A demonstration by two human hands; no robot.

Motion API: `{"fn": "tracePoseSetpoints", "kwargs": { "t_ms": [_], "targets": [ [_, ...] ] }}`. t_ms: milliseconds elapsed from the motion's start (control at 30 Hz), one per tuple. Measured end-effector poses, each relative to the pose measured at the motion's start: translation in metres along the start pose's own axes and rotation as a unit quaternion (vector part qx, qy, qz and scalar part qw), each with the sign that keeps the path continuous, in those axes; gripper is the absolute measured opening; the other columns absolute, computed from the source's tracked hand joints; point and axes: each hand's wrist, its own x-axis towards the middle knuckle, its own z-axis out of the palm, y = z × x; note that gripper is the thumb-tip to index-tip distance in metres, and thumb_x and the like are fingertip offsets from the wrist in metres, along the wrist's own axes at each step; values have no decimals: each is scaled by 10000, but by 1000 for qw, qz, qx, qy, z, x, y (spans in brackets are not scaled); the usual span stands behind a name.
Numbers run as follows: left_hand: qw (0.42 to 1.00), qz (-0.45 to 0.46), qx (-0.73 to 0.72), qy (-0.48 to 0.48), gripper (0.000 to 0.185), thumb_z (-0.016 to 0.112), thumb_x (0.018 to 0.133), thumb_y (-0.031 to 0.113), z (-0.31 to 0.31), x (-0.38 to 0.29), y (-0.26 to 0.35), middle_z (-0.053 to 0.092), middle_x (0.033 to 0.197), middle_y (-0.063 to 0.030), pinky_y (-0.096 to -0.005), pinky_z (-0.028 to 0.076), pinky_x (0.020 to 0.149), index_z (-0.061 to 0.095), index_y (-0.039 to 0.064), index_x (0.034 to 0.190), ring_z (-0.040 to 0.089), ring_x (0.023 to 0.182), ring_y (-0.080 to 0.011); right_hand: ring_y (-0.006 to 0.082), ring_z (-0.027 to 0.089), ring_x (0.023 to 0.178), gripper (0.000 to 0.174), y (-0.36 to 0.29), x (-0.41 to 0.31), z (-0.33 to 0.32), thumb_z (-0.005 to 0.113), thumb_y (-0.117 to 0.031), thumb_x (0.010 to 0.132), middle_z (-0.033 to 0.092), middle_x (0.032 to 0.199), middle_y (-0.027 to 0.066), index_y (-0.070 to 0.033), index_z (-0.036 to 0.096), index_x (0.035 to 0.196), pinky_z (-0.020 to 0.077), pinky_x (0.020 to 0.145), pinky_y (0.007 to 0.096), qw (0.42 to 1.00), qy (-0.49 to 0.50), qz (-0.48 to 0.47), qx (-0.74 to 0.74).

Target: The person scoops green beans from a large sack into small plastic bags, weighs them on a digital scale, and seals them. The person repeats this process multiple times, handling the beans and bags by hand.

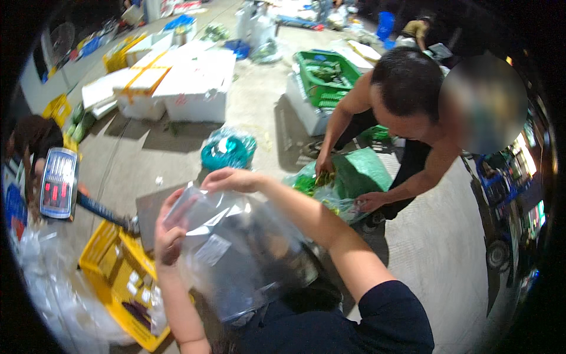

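Spread between my hands is a large clear plastic bag [247, 248] with a small label on it. My left hand [170, 230] grips its upper left edge, the fingers closed on the film. At the bag's top edge, my right hand [230, 179] is bent over with the fingertips against the film; whether they pinch it is not plain. Beyond my hands, a teal item in a clear plastic bag [227, 148] lies on the concrete floor. On my right, another person [409, 95] bends over a green woven sack [365, 172] with green vegetables at its mouth.
At my left stand a platform scale's display [59, 183] on its post and a yellow plastic crate [121, 283], beside heaped clear plastic bags [62, 287]. White foam boxes [199, 88] stand ahead. A green crate [325, 71] rests on a foam box at the right.
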Motion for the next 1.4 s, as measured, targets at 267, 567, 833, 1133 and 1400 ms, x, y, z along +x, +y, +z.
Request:
{"fn": "tracePoseSetpoints", "kwargs": {
  "t_ms": [267,567,833,1133,1400],
  "targets": [
    [958,41,243,148,820,633,696,-20,-22,2,64,564,1290,-184,-320,453,948,347,96,1456,562,1071,-229,93,597,949,126,-50,5,21,713,-83,882,678,967,-7,-36,686,996,443,920,249,997,27,-59,39],
    [898,64,405,157,388,542,1013,300,16,-9,24,543,645,-28,-246,385,497,618,-47,859,446,544,-88,115,613,742,311,-64,6,75,864,-217,715,683,830,44,-18,680,867,491,642,273,962,191,-61,-183],
    [875,22,458,156,437,599,982,365,-5,5,3,520,575,-16,-237,369,498,522,5,747,483,531,-81,179,694,665,153,-66,-24,107,762,-84,802,713,806,149,52,700,834,529,538,280,992,129,-13,-1],
    [956,19,278,87,215,690,911,144,-13,-11,-1,546,657,28,-196,374,511,541,60,781,503,577,-46,110,586,657,200,-20,-17,121,819,-94,704,647,717,54,-15,652,780,466,571,297,978,203,-35,-26],
    [624,23,620,475,345,703,705,14,-149,-104,72,563,936,-109,-359,455,827,544,1,1010,552,856,-256,121,529,662,187,-65,-36,75,695,-8,784,491,740,-6,-107,537,771,457,600,309,910,395,-22,123]
  ]
}}
